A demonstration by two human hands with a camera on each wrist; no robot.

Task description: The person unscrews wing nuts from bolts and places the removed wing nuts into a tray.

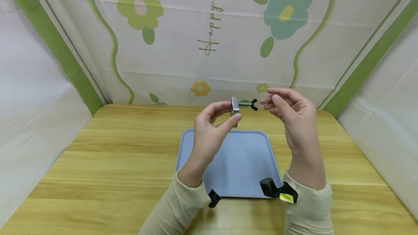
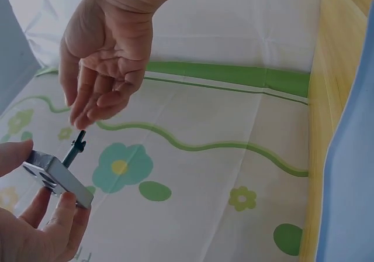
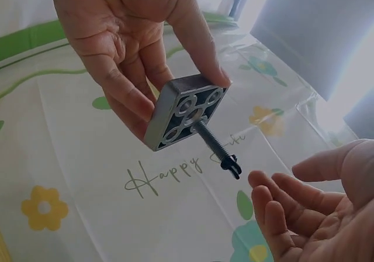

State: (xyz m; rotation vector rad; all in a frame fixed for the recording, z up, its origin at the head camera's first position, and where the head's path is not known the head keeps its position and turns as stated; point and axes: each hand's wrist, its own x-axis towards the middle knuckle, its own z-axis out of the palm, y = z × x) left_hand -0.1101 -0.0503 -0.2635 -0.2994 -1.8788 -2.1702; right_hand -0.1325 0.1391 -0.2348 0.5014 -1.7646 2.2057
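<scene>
My left hand [image 1: 209, 130] pinches a square silver metal block [image 1: 234, 106] by its edges, thumb on one side and fingers on the other, above the tray. In the right wrist view the face of the block [image 3: 162, 119] shows several round holes. From that face a threaded wing screw [image 3: 213, 142] juts out, with a black winged head at its free end. My right hand [image 1: 295, 115] hovers just to the right of the winged head, apart from it. Its fingers are loosely bent, with nothing between them.
A light blue tray [image 1: 243, 162] lies on the wooden table [image 1: 124, 162] below the hands. Behind it hangs a white flower-printed cloth [image 1: 183, 28]. Each wrist carries a black camera mount, one of them the right mount [image 1: 277, 190].
</scene>
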